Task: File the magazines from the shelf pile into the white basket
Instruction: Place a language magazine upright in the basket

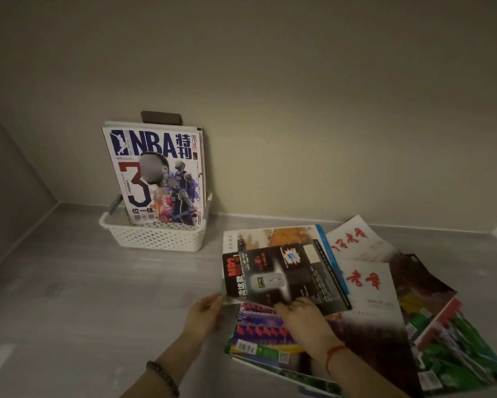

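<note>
A white perforated basket (155,238) stands on the shelf at the back left. An NBA magazine (155,176) stands upright in it, with more magazines behind. To the right lies a loose pile of magazines (379,311) spread over the shelf. A black magazine with an MP3 player on its cover (281,274) is tilted up off the pile. My left hand (205,311) grips its lower left corner. My right hand (302,314) holds its lower edge, fingers on the cover.
The grey shelf board (98,297) runs left and forward of the pile. Beige walls close the back and left side. A dark bracket (161,117) sits on the back wall above the basket.
</note>
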